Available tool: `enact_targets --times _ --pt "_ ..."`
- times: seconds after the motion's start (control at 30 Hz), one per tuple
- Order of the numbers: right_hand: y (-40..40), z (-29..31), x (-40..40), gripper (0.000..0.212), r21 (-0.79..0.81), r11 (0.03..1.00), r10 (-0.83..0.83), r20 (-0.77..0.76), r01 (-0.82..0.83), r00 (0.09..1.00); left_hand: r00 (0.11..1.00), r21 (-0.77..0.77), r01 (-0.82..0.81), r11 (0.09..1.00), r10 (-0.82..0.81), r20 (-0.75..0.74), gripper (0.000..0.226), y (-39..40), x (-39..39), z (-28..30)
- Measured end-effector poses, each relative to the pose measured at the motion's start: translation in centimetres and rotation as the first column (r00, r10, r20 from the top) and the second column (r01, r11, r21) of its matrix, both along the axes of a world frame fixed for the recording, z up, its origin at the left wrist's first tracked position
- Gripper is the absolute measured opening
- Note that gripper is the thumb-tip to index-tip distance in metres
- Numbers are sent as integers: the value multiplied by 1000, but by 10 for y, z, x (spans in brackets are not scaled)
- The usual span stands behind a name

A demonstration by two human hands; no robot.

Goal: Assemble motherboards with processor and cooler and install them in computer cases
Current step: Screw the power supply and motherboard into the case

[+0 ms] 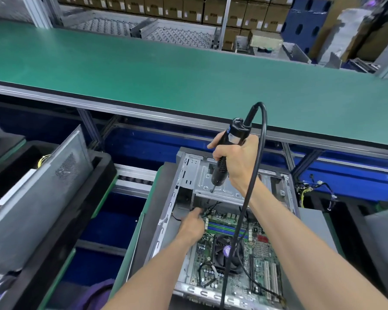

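Note:
An open grey computer case [184, 175] lies on its side in front of me. Inside it sits a green motherboard [255, 249] with a black cooler fan [225, 253]. My right hand [238, 159] grips a black electric screwdriver [227, 151] upright, its tip just above the metal drive bay plate [222, 189]. The tool's black cable [259, 166] loops over my right forearm and down across the board. My left hand [192, 224] reaches into the case at the board's upper left corner, among thin black wires; its fingertips are hidden.
A long green conveyor belt [188, 72] runs across behind the case. To the left, a grey case side panel [38, 191] leans in a black tray [99, 175]. A wire bundle [311, 191] hangs at the right. Cardboard boxes [188, 7] stack at the back.

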State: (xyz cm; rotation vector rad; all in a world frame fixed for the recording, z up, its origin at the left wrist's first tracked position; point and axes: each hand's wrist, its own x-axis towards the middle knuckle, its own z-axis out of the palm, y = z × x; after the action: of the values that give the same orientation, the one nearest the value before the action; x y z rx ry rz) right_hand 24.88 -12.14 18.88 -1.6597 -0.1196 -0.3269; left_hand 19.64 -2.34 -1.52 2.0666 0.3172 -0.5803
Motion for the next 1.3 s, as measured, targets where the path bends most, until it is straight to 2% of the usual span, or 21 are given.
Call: enact_targets --times 0.2,0.53,1.03,1.1,1.2,1.23,1.3 --pt "2 -17 2 25 1 1000 -24 -36 24 999 1000 43 17 999 -17 -10 46 -1 -2 -3" --pt "7 -40 6 21 -49 998 -37 -122 31 992 999 27 -20 999 21 -45 48 0 -1 -11" --pt "13 -43 2 25 -49 999 -24 -58 21 998 998 34 -15 999 17 -59 56 1 -4 -1" --pt "11 -41 2 23 -46 999 23 -67 -26 997 998 36 -7 999 10 -59 58 1 -4 0" --pt "4 -35 4 20 -38 981 182 -118 -188 976 999 47 -1 999 4 -50 56 2 -4 0" --pt "3 -35 4 20 -40 981 182 -124 -188 975 999 50 -1 999 3 -47 55 2 -5 0" --pt "6 -38 4 20 -31 996 81 -119 -85 990 999 54 -2 999 4 -46 54 1 -5 -1"
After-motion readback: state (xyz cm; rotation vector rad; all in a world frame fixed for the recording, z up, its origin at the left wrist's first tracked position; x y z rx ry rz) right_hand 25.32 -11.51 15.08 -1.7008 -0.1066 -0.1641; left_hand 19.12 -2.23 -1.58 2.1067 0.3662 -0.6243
